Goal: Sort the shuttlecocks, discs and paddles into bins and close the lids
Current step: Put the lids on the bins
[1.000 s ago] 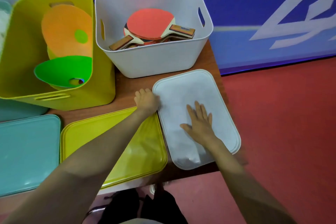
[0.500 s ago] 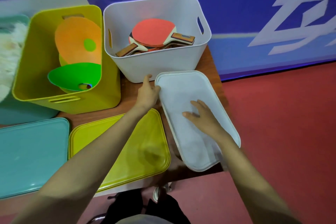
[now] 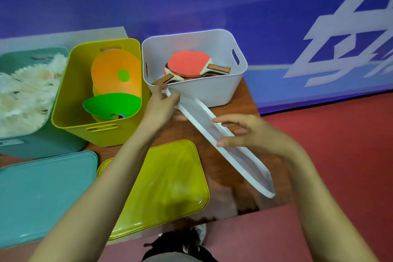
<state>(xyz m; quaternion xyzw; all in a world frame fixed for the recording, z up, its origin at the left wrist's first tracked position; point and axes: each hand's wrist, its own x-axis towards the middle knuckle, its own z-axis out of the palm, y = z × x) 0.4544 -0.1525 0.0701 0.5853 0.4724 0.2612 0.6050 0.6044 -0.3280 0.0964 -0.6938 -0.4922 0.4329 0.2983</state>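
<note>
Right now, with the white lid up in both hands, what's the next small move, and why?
Probably level the white lid and carry it over the white bin. It is tilted steeply, its far corner pinched by the left hand near the bin's front rim, the right hand gripping its long edge; the paddles lie inside the uncovered bin.

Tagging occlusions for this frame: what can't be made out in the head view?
Head view only:
Paddles: stacked, the white bin's near wall hides the lower ones; count unclear.
Shuttlecocks: blurred white mass; teal bin cut by the left edge.
Discs: lower ones hidden under the orange and green ones.
White lid: tilted, nearly edge-on; left hand and right hand cover where they grip it.
</note>
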